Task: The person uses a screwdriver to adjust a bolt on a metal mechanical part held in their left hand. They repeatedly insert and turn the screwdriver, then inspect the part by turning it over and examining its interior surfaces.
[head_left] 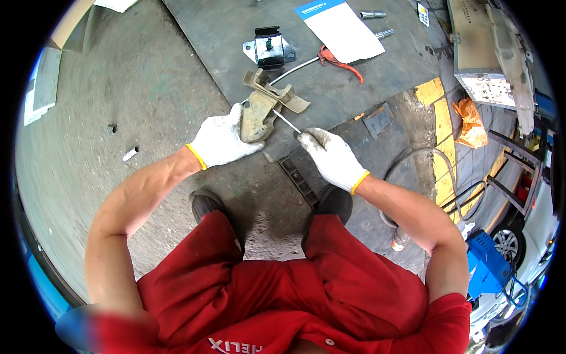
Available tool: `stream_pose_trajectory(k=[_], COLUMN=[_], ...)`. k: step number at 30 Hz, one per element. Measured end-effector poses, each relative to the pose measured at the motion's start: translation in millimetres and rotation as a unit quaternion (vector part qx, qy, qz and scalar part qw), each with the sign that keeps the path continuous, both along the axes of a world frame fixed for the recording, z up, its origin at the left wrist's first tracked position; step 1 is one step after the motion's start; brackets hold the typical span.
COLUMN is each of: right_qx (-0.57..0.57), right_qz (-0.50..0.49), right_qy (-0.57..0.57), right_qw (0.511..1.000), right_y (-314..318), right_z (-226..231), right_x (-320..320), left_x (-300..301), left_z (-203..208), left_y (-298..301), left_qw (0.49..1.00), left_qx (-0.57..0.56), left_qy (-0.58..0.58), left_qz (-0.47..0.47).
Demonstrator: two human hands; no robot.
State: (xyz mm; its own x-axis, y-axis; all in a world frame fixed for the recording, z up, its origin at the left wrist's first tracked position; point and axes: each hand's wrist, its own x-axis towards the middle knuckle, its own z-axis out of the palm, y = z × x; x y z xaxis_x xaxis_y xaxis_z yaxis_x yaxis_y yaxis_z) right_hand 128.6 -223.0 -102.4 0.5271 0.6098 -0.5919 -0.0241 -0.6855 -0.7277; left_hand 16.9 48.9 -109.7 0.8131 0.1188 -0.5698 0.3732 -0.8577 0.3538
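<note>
My left hand [224, 140], in a white glove with a yellow cuff, grips a worn, brownish metal mount bracket [257, 115] with a flared, bent plate at its far end. My right hand [331, 156], gloved alike, is closed on a thin metal rod [286, 121], whose far end meets the bracket's right side. Beyond the bracket, a cleaner black mount [270, 50] with silver side tabs lies on the dark mat. Beside it is a red-handled tool [335, 59] with a long thin silver stem, partly hidden behind the bracket.
White paper with a blue header [342, 32] lies near two metal sockets [372, 15]. Small metal pieces [130, 154] rest on the floor at left. A hose [413, 154], an orange bag [470, 123] and a grey case [483, 76] are at right. My shoes flank a dark slotted strip [298, 182].
</note>
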Motion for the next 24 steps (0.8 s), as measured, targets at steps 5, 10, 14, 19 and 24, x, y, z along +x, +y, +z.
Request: stream_pose_trajectory(k=[5,10,14,19,24], right_qx=[-0.018,0.003,0.01,-0.01,-0.042], right_qz=[-0.06,-0.127,-0.177,-0.187,-0.182], right_qy=[0.029,0.175,0.197,0.152,0.139], right_qw=[0.998,0.976,0.964,0.97,0.973], right_y=[-18.4,2.1,4.2,4.2,7.9], right_z=[-26.4,-31.2,-25.5,-23.3,1.3], right_x=[10.0,13.7,0.6,-5.4,-3.0], left_x=[14.1,-4.1,-5.0,1.1,-5.5], left_z=[-26.8,-13.4,-16.0,-13.2,-17.4], left_y=[-3.5,9.6,7.7,7.6,6.9], left_qw=[0.997,0.999,0.999,0.999,0.998], left_qx=[-0.065,-0.037,-0.032,-0.042,-0.029], left_qy=[-0.031,-0.03,-0.035,-0.022,-0.063], left_qz=[-0.02,-0.001,-0.004,-0.007,-0.01])
